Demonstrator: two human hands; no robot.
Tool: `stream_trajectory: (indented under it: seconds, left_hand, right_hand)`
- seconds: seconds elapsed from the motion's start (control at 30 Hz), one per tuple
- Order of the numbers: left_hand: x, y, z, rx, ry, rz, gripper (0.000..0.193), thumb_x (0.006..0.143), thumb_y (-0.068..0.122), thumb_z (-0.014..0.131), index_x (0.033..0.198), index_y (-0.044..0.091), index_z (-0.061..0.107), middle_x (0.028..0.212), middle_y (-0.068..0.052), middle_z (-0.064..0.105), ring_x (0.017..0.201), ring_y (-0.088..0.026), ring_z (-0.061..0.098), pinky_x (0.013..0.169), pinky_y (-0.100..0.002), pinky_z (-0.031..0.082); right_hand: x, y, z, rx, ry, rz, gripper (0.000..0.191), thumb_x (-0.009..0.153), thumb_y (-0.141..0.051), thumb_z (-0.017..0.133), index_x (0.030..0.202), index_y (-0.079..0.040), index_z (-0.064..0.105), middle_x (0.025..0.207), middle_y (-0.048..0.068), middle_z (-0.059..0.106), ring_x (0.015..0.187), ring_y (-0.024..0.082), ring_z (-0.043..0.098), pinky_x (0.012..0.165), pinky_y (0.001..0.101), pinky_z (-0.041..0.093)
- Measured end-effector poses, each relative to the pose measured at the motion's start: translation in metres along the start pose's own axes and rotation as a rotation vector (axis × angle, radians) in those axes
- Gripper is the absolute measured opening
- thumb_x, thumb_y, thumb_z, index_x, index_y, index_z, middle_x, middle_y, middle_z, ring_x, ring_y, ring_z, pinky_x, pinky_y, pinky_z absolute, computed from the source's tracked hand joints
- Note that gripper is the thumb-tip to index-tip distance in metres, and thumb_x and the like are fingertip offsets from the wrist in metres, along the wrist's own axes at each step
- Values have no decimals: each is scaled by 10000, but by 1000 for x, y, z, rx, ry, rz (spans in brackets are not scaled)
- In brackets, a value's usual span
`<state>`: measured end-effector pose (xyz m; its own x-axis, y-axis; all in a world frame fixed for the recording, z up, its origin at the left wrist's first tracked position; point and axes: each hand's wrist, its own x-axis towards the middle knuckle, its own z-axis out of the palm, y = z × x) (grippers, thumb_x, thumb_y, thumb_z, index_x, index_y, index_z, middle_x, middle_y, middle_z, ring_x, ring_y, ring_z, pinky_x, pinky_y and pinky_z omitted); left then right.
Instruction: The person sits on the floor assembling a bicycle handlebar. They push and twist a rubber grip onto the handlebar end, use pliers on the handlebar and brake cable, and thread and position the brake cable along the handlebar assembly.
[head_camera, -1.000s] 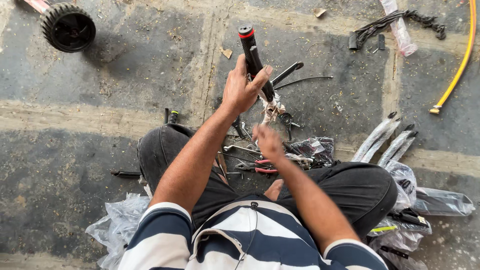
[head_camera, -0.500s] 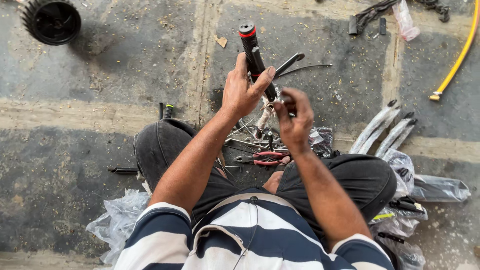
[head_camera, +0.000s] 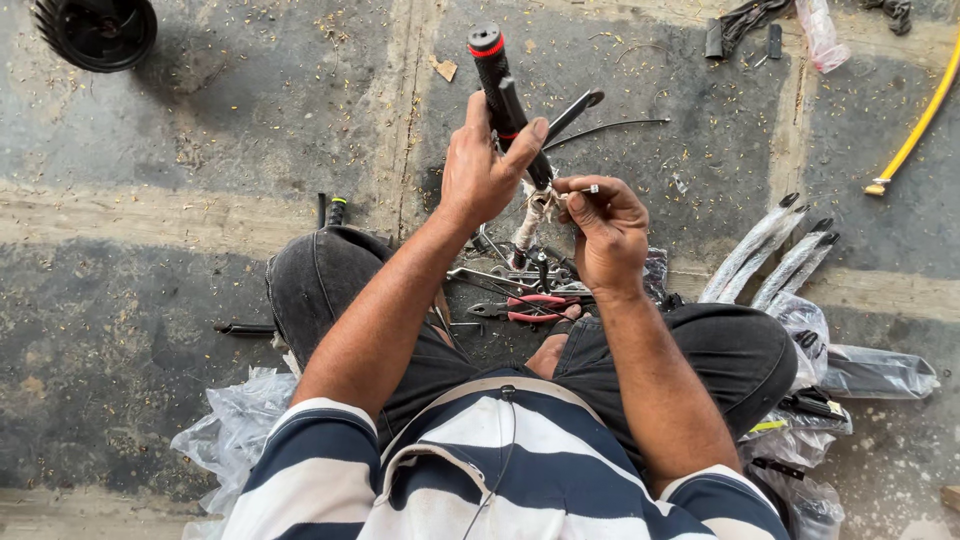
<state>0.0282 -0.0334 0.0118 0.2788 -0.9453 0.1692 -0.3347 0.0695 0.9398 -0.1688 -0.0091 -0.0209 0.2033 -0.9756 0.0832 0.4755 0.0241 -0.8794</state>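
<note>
Floor (head_camera: 180, 180): I see dark grey concrete, worn and stained, crossed by paler sandy joints, one band running across and two running up the view. Fine straw-coloured chaff is scattered over most of it. Light: I read even daylight with soft shadows. Top left corner: a black ribbed wheel (head_camera: 96, 30). Right edge: a yellow hose (head_camera: 915, 125) lying aslant, its end on the pale band. Lower left: a crumpled clear plastic bag (head_camera: 235, 435). I see no walls, windows or furniture.

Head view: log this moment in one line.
left hand: grips handlebar | right hand: pinches small part by wrapped stem | pliers on floor
</note>
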Motion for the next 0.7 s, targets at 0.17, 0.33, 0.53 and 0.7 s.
stream_trajectory:
  seconds: [0.17, 0.33, 0.53, 0.7]
  left_hand:
    - [-3, 0, 2, -9, -26, 6, 540, 927, 512, 697, 1109, 42, 504, 866, -146, 748, 781, -328, 750, 720, -453, 558]
    - [-2, 1, 1, 0, -51, -18, 566, 923, 529, 699, 1115, 37, 495, 877, -153, 740, 802, -334, 747, 725, -459, 558]
    - [-7, 6, 1, -7, -70, -7, 584, 912, 533, 708, 1135, 37, 498, 861, -149, 736, 781, -331, 740, 722, -456, 556]
    - [-13, 8, 1, -32, -62, 43, 570, 917, 519, 712, 1152, 45, 500, 859, -124, 741, 776, -310, 741, 719, -442, 555]
  right_hand:
    - [5, -5, 2, -11, -29, 14, 125, 962, -21, 769, 1081, -53, 744, 1128, 127, 754, 905, 115, 692, 792, 259, 568]
    - [4, -9, 3, -9, -32, -5, 107, 953, -22, 770, 1047, -60, 734, 1136, 140, 756, 861, 108, 689, 774, 251, 571]
    - [7, -12, 0, -75, -12, -38, 149, 916, 17, 795, 1026, -49, 719, 991, 121, 757, 867, 134, 722, 788, 263, 592]
    - [2, -22, 7, -325, 30, -68, 116, 921, 52, 773, 1008, -16, 736, 924, 49, 733, 833, 93, 683, 791, 229, 564]
